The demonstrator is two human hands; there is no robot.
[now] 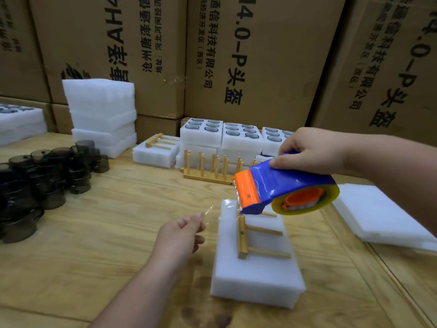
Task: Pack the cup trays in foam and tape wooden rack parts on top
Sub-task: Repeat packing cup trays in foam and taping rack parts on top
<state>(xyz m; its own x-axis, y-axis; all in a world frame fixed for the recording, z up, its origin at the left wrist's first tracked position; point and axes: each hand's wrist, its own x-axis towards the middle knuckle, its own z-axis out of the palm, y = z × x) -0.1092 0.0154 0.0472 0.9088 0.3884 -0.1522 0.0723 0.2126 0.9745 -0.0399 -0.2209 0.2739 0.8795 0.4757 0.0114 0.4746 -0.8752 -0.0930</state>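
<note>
Clear tape (pixel 214 210) end pinched in my left hand (pixel 183 233) | right hand (pixel 314 150) gripped dispenser (pixel 283 190) | wooden rack part (pixel 243 235) on foam block (pixel 257 275) | advice: keep strip taut, press flat.

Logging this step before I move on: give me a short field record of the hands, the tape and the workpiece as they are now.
left hand: pinches free end of clear tape
right hand: grips tape dispenser above the block
tape: stretched from dispenser to left hand, not yet pressed down
foam block: flat on wooden table
wooden rack part: lies on top of foam block
behind: taped foam block, upright wooden rack
</note>
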